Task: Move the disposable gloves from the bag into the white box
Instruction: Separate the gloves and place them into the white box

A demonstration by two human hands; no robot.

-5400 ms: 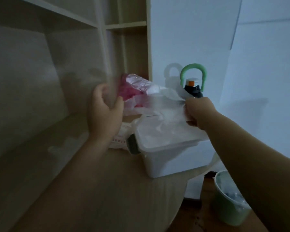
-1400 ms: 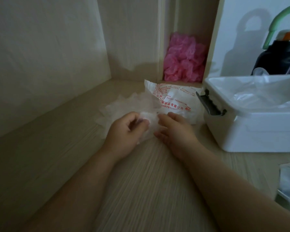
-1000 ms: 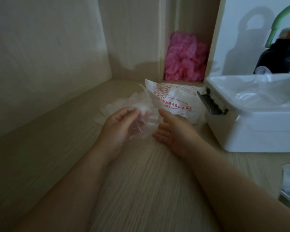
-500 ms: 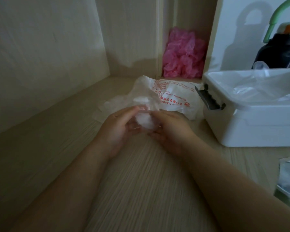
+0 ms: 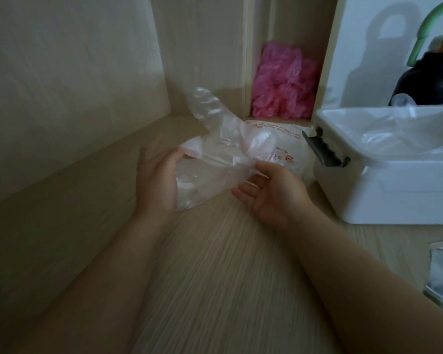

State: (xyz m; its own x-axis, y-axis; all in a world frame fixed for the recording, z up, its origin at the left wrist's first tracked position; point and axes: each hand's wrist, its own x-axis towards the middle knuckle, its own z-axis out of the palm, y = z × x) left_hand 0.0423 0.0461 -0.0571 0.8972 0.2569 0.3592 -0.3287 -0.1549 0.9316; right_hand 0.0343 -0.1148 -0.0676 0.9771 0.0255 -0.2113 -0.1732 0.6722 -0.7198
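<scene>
— Pale wood-grain surface (image 5: pixel 215 277) fills the near view, with two bare forearms reaching in over it. How do the hands sit?

— The left hand (image 5: pixel 159 182) stands on edge, palm turned right. Its fingers are nearly straight and a little blurred, and the thumb presses a clear disposable glove (image 5: pixel 215 159) against the palm. The right hand (image 5: pixel 271 190) lies palm up, thumb and forefinger pinching the glove's other edge, the remaining fingers loosely apart.

— So the glove is off the surface?

— Yes, it is held up between the two hands, one film finger poking toward the back wall. Whether it is one glove or several stuck together, I can't tell.

— And beyond?

— The red-printed bag (image 5: pixel 287 139) lies flat just behind, partly hidden by the glove. The white box (image 5: pixel 394 195) stands to the right with clear film inside and its dark latch (image 5: pixel 322 149) facing the bag. The frame edge cuts the box off. Farther back, crumpled pink plastic (image 5: pixel 284 85) fills a narrow cubby, and a black bottle (image 5: pixel 430 80) is cut off at the corner.
</scene>
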